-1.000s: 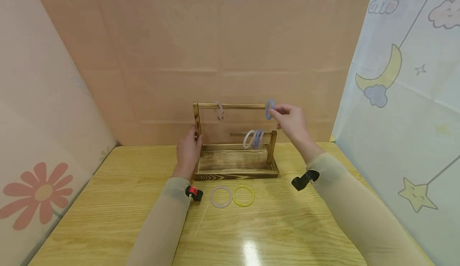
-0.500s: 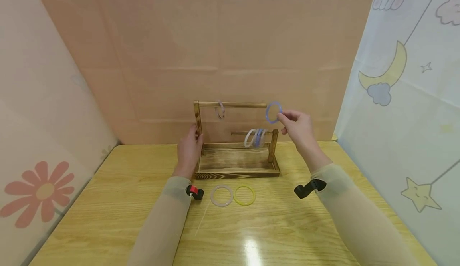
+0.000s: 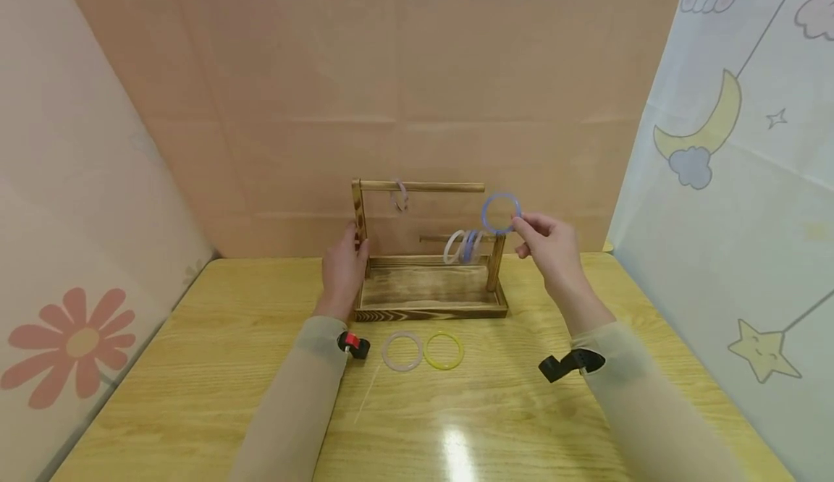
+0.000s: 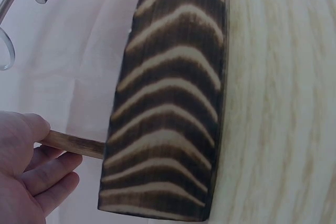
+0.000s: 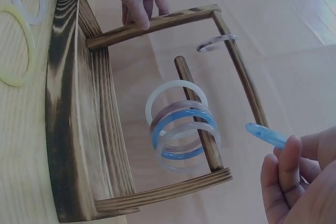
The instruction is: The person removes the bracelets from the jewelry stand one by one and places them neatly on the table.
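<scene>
My left hand [image 3: 342, 272] grips the left post [image 3: 358, 210] of a dark-grained wooden bangle rack, thumb on one side and fingers on the other. Between thumb and fingers, my right hand [image 3: 552, 250] pinches a translucent blue bangle [image 5: 266, 135]. That bangle is off the rack, right of and a little below the free end of the upper bar [image 3: 436, 187]. One pale mottled bangle [image 5: 215, 42] hangs on the upper bar near the left post. Several bangles, white [image 5: 152, 100], greyish and blue [image 5: 181, 156], hang together on the lower bar [image 5: 182, 69].
In front of the rack's tray [image 3: 430, 315], a pale pinkish bangle [image 3: 385, 352] and a yellow bangle [image 3: 462, 352] lie flat side by side on the wood-grain table [image 3: 521, 409]. Printed cloth walls [image 3: 736, 236] stand on both sides, a plain backdrop [image 3: 293, 91] behind.
My right hand has drawn the blue bangle away from the upper bar's end, to the right and down. The bangle has turned from edge-on to face the head camera. My left hand stays put.
</scene>
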`<move>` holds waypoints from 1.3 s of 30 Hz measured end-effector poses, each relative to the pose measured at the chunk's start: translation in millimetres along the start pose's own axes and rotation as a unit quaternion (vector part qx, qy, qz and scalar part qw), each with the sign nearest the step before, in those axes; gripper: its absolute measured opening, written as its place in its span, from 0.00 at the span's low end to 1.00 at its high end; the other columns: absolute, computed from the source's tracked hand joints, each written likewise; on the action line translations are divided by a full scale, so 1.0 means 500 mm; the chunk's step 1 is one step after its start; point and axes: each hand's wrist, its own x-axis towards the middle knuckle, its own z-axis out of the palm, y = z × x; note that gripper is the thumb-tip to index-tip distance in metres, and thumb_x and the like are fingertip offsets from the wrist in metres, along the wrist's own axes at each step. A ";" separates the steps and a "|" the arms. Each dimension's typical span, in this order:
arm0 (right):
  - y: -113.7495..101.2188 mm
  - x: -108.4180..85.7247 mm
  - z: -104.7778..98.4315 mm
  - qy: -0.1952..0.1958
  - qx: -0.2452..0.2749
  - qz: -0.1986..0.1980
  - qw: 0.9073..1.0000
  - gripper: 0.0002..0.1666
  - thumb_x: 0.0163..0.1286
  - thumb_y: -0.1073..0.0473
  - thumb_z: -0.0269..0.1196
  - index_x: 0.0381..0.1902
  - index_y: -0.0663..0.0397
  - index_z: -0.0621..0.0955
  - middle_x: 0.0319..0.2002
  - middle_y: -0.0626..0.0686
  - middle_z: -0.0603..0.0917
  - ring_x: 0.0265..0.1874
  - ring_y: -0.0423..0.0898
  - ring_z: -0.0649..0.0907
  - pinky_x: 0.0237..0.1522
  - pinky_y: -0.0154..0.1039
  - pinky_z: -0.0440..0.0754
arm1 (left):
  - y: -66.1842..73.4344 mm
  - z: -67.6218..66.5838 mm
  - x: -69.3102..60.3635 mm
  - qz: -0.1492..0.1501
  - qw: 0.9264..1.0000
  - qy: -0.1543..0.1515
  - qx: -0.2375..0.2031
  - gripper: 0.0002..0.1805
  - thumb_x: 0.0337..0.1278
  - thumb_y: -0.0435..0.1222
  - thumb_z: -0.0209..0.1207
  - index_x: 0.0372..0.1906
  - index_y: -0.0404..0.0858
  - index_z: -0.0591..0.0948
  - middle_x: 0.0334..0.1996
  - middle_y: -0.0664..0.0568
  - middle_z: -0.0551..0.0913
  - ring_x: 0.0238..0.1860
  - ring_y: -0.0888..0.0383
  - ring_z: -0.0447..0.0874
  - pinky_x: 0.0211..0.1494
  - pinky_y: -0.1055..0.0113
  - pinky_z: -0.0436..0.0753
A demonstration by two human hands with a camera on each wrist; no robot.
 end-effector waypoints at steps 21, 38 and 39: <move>0.052 -0.085 -0.004 -0.093 -0.001 0.043 0.995 0.28 0.83 0.49 0.69 0.68 0.64 0.85 0.47 0.47 0.90 0.24 0.39 0.82 0.46 0.36 0.85 | 0.010 -0.008 0.004 -0.009 1.000 -0.014 -0.002 0.17 0.81 0.35 0.65 0.65 0.33 0.79 0.49 0.35 0.91 0.45 0.37 0.94 0.44 0.41 0.90; 0.106 -0.125 -0.012 -0.205 -0.065 0.089 0.973 0.25 0.84 0.51 0.67 0.67 0.65 0.86 0.49 0.60 0.89 0.25 0.45 0.82 0.47 0.45 0.84 | 0.015 -0.012 -0.002 -0.017 1.000 -0.021 0.014 0.16 0.81 0.35 0.65 0.64 0.34 0.80 0.48 0.36 0.91 0.44 0.35 0.93 0.45 0.38 0.89; 0.110 -0.126 -0.012 -0.209 -0.067 0.091 0.971 0.25 0.84 0.52 0.67 0.66 0.66 0.85 0.50 0.60 0.89 0.26 0.46 0.83 0.47 0.45 0.84 | 0.014 -0.012 -0.002 -0.017 1.000 -0.021 0.014 0.16 0.81 0.35 0.65 0.64 0.34 0.80 0.48 0.36 0.91 0.44 0.35 0.93 0.45 0.38 0.89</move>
